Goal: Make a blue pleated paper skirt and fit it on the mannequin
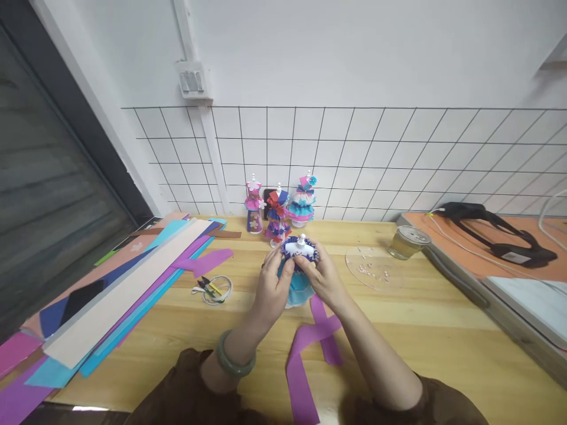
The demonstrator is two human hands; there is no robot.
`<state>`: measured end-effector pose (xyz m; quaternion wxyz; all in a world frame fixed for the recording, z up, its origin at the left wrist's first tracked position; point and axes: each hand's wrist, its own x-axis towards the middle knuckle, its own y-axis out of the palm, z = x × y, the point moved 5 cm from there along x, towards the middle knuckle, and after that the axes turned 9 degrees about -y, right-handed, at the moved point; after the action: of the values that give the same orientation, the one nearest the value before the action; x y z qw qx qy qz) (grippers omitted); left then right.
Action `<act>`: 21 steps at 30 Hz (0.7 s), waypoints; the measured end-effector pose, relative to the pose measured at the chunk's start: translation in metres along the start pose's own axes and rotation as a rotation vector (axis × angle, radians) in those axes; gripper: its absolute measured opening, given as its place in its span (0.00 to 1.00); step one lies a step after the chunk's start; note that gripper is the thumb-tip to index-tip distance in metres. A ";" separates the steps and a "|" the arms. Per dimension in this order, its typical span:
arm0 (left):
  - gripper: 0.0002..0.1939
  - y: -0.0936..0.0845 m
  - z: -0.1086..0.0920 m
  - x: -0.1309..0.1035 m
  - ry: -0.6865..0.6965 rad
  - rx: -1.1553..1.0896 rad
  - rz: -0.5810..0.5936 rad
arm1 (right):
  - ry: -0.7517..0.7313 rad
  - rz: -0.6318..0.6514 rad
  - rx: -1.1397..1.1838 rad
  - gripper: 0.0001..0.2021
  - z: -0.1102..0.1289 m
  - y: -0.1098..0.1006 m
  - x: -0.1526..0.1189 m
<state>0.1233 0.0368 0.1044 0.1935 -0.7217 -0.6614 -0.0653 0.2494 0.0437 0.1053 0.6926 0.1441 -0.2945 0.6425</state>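
Note:
Between both hands stands a small white dress form [302, 241] dressed in dark blue ruffled trim and a light blue skirt [297, 290]. My left hand [275, 280] is closed around its left side, thumb on the front of the bodice. From the right, my right hand [322, 274] grips it too, with its thumb near the waist. The backs of both hands hide much of the middle of the dress. A long purple paper strip [301, 360] lies crossed over itself on the table just below the skirt.
Behind the hands stand three dressed miniature forms [278, 215]. Stacked coloured paper strips [128, 289] cover the left. Small snips [208, 287] lie by a white coil. At right are a clear dish of tiny beads [372, 270], a glass jar [408, 243] and a black headset strap [500, 233].

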 end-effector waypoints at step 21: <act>0.23 -0.007 -0.003 -0.007 -0.020 0.054 -0.048 | -0.073 0.026 -0.233 0.20 0.009 0.008 -0.010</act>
<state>0.1162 0.0292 0.1059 0.2046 -0.7010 -0.6817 -0.0449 0.2397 0.0316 0.1057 0.6851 0.0821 -0.3938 0.6073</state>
